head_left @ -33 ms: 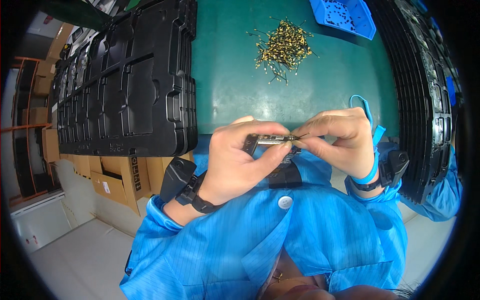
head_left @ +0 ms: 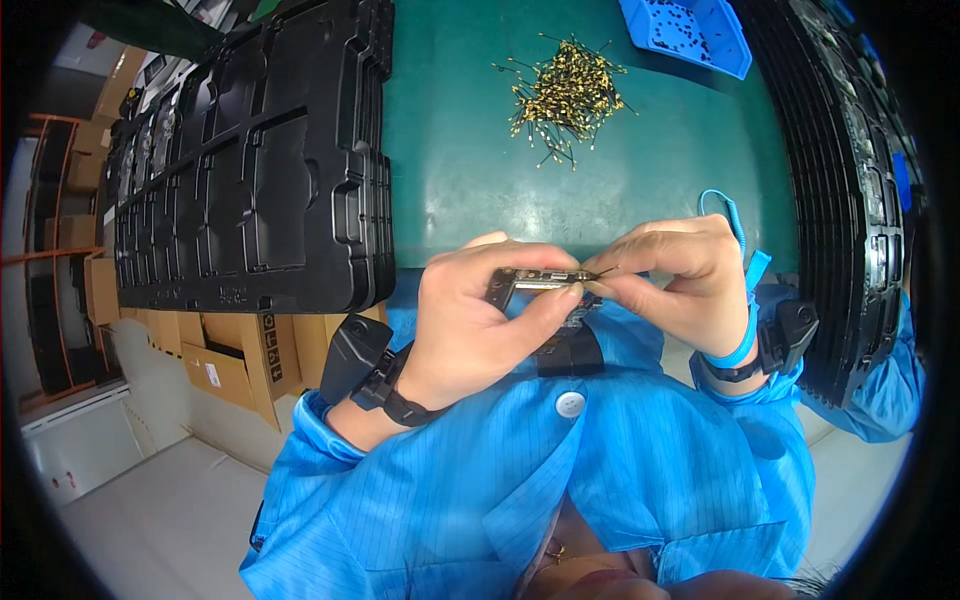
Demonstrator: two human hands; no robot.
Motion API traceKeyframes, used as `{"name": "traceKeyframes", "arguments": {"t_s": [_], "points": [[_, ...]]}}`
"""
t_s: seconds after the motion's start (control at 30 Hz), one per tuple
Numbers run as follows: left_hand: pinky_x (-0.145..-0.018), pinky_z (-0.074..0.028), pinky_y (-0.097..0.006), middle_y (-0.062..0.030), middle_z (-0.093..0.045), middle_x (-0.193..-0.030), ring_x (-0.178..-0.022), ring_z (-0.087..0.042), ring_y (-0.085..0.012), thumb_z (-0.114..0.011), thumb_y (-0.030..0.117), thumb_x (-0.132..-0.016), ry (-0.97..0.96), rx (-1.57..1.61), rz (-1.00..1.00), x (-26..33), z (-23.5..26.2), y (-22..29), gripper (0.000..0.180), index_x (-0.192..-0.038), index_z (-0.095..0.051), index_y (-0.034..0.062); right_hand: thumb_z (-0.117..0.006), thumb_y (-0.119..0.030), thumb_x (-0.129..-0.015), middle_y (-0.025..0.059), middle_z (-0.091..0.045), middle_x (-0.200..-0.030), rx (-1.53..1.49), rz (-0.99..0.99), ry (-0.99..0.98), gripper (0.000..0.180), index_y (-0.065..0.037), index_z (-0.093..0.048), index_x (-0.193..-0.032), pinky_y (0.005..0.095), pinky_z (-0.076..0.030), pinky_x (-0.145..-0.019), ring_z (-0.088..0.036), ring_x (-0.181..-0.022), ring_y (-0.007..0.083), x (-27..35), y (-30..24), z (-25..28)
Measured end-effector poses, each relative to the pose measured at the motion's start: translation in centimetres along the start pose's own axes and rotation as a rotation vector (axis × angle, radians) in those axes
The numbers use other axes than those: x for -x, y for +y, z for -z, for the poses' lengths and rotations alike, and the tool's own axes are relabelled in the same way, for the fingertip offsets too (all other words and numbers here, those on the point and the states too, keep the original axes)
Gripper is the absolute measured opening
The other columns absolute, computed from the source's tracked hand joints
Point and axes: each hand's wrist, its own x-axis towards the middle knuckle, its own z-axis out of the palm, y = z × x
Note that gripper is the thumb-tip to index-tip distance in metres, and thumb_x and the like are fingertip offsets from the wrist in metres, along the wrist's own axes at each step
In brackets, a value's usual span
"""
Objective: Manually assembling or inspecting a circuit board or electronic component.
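My left hand [head_left: 475,310] is closed on a thin electronic device frame [head_left: 535,279], dark with silvery parts along its edge, held edge-up between thumb and fingers. At the frame's right end my right hand [head_left: 690,275] pinches with thumb and forefinger. A short thin dark cable [head_left: 608,270] sticks out from that pinch; its other end is hidden by the fingertips. The two hands' fingertips nearly meet there. Beyond the hands, a heap of short black cables with gold-coloured ends [head_left: 568,92] lies on the green mat [head_left: 470,190].
Stacked black moulded trays [head_left: 290,190] stand at the left, with more black trays [head_left: 835,200] at the right. A blue bin [head_left: 690,35] with small black parts sits at the far right. Cardboard boxes [head_left: 235,360] are below left. A coiled blue cord [head_left: 735,215] runs by my right wrist.
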Motion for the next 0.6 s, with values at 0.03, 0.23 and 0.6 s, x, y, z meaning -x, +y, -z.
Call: {"name": "traceKeyframes", "arguments": {"t_s": [0.03, 0.23, 0.6], "points": [[-0.055, -0.042, -0.023, -0.0055, -0.061, -0.070, -0.062, -0.055, -0.0102, -0.070, 0.006, -0.070, -0.002, 0.001, 0.013, 0.02, 0.02, 0.02, 0.019, -0.089, -0.065, 0.0021, -0.066, -0.002, -0.069, 0.0090, -0.064, -0.070, -0.007, 0.007, -0.006, 0.007, -0.002, -0.067, -0.077, 0.0271, -0.047, -0.053, -0.063, -0.061, 0.0205, -0.04, 0.00, 0.02], [-0.054, -0.041, -0.022, -0.0050, -0.061, -0.069, -0.061, -0.053, -0.0091, -0.070, 0.006, -0.070, -0.001, 0.022, 0.006, -0.04, -0.07, 0.00, 0.019, -0.089, -0.066, 0.0023, -0.066, -0.001, -0.069, 0.0093, -0.064, -0.069, -0.009, 0.030, -0.001, 0.008, -0.002, -0.067, -0.077, 0.0272, -0.047, -0.052, -0.062, -0.061, 0.0209, -0.10, 0.06, 0.09], [-0.051, -0.038, -0.022, -0.0045, -0.060, -0.067, -0.058, -0.050, -0.0084, -0.070, 0.005, -0.069, 0.012, -0.017, -0.031, 0.11, -0.02, -0.19, 0.018, -0.087, -0.066, 0.0023, -0.065, 0.000, -0.069, 0.0094, -0.063, -0.069, -0.019, 0.019, -0.012, 0.009, -0.002, -0.067, -0.078, 0.0276, -0.047, -0.052, -0.062, -0.060, 0.0211, -0.04, -0.15, 0.00]]}}
